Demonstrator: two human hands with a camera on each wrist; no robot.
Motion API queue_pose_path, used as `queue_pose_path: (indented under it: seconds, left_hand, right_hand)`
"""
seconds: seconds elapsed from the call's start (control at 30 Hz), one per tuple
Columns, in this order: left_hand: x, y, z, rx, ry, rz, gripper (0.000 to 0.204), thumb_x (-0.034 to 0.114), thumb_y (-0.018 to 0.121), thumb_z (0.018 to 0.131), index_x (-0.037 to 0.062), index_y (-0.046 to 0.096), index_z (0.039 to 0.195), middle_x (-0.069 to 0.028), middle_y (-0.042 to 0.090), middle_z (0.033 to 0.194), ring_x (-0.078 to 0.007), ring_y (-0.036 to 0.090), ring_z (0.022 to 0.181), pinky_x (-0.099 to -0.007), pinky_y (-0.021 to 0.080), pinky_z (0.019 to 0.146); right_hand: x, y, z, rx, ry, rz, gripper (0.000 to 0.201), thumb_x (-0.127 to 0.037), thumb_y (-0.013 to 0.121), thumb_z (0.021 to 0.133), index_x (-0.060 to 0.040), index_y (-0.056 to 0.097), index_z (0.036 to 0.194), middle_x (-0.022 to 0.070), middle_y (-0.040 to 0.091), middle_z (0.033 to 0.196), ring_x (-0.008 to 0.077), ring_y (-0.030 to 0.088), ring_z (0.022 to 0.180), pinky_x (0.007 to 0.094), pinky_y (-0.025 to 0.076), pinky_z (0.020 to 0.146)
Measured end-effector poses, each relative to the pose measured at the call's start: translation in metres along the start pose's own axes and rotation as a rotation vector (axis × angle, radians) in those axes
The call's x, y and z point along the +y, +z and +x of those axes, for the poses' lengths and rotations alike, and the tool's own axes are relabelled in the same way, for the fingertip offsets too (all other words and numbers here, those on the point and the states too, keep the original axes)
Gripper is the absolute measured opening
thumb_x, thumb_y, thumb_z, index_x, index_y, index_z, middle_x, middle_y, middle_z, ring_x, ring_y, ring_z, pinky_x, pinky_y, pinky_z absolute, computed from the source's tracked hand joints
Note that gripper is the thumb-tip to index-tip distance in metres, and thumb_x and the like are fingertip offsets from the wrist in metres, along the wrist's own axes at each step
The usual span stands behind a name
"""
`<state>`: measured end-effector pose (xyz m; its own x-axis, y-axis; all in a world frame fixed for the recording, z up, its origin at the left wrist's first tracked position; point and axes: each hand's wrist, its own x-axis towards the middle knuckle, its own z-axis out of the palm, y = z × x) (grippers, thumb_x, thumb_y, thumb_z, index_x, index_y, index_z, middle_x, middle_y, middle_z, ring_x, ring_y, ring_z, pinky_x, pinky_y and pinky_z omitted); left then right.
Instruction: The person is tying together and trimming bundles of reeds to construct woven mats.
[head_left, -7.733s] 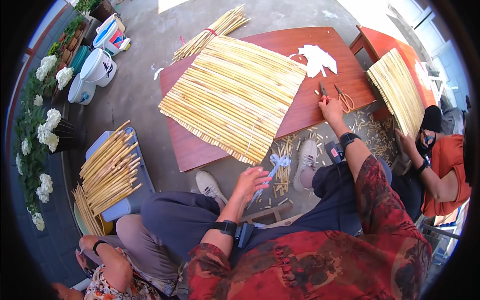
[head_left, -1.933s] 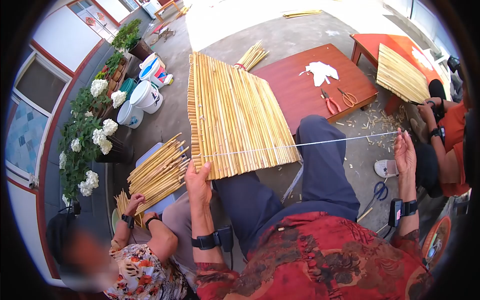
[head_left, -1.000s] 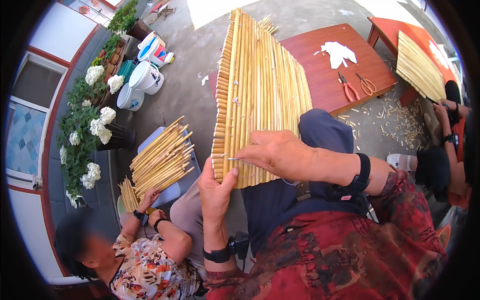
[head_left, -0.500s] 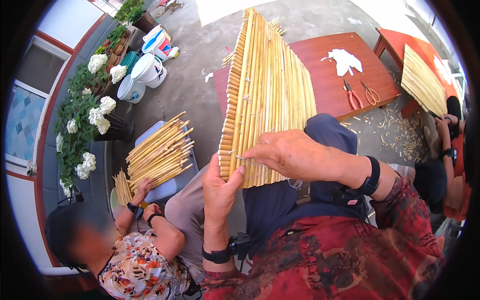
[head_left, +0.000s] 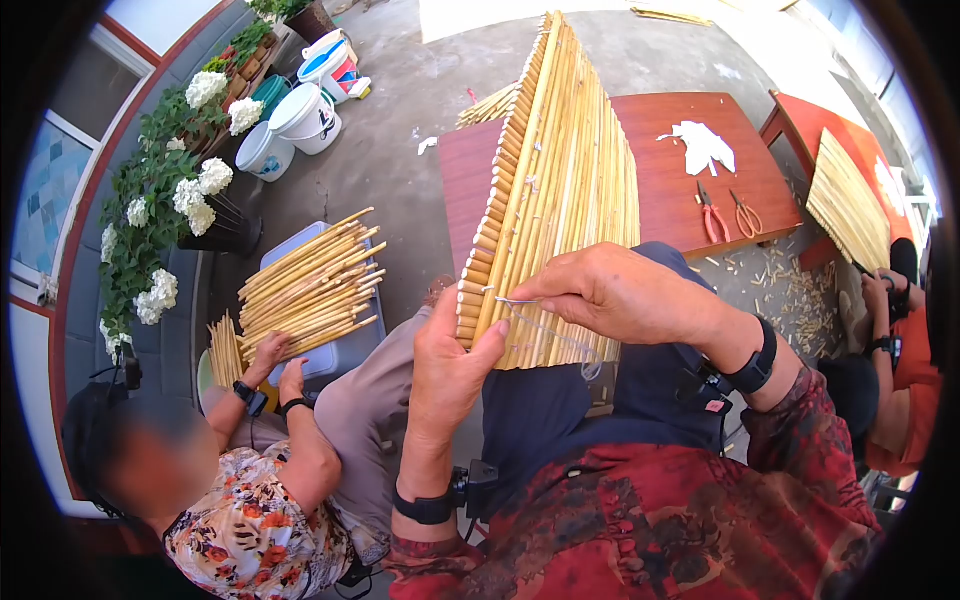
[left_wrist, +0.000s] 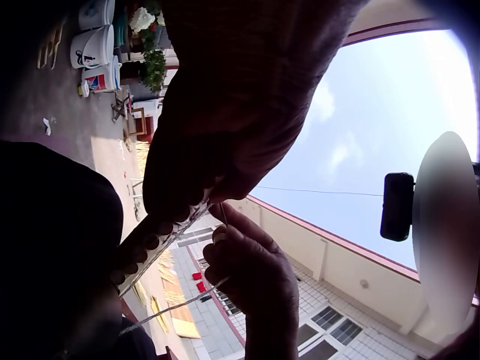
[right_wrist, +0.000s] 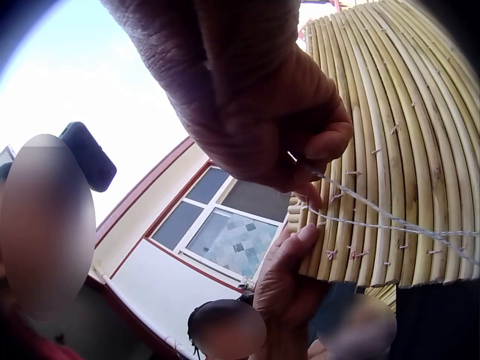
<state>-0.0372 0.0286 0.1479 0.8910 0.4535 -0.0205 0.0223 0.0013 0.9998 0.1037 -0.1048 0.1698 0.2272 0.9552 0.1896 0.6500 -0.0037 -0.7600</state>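
A mat of thin cane stalks (head_left: 580, 190) tied side by side stands tilted over the lap in the head view. At its lower left corner my left hand (head_left: 445, 362) grips the edge, thumb on the near face and fingers behind. My right hand (head_left: 622, 292) pinches a thin metal needle (head_left: 517, 301) close to that corner, thumb against forefinger. White thread (right_wrist: 375, 223) runs from the mat's edge across the stalks in the right wrist view, with a loop hanging below the right hand. Small thread stitches dot the stalks. Part of the needle is hidden by the fingers.
Red-handled pliers (head_left: 714, 222), scissors (head_left: 747, 220) and a white cloth (head_left: 702, 148) lie on the wooden table (head_left: 665, 108). Loose stalks (head_left: 310, 290) fill a blue tray (head_left: 352, 348) at left, beside a seated person (head_left: 260, 500). Another person sits at right.
Earlier the mat lay on the table and my right hand held the pliers. It later drew thread far right, then came to the mat's edge. The mat now leans further right.
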Motion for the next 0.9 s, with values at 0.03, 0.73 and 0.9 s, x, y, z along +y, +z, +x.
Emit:
queue_pose_path:
  seconds: [0.03, 0.73, 0.9]
  left_hand:
    - [0.0, 0.0, 0.0, -0.006, 0.003, -0.006, 0.035, -0.001, 0.056, 0.076, -0.0033, 0.046, 0.109, -0.0039, 0.057, 0.095, -0.0057, 0.053, 0.081, -0.0189, 0.043, 0.071]
    - [-0.006, -0.002, 0.002, -0.028, 0.007, 0.051, 0.034, -0.001, 0.055, 0.077, -0.0032, 0.045, 0.109, -0.005, 0.057, 0.096, -0.0069, 0.054, 0.083, -0.0201, 0.044, 0.073]
    - [-0.004, 0.0, 0.001, -0.028, 0.018, 0.068, 0.034, -0.001, 0.055, 0.077, -0.0028, 0.046, 0.109, -0.0045, 0.057, 0.095, -0.0066, 0.054, 0.083, -0.0203, 0.044, 0.072]
  right_hand:
    - [0.0, -0.001, 0.0, -0.006, 0.006, 0.004, 0.021, -0.011, 0.051, 0.079, -0.0035, 0.062, 0.095, 0.02, 0.06, 0.081, 0.0331, 0.059, 0.074, 0.0371, 0.046, 0.067]
    - [0.006, -0.009, 0.003, -0.106, 0.078, 0.168, 0.024, -0.012, 0.051, 0.081, -0.0044, 0.059, 0.102, 0.0178, 0.061, 0.087, 0.0296, 0.059, 0.081, 0.0324, 0.046, 0.073]
    - [-0.001, -0.011, 0.003, -0.089, 0.066, 0.053, 0.023, -0.012, 0.051, 0.08, -0.0048, 0.061, 0.1, 0.0181, 0.061, 0.083, 0.0315, 0.06, 0.076, 0.0342, 0.046, 0.071]
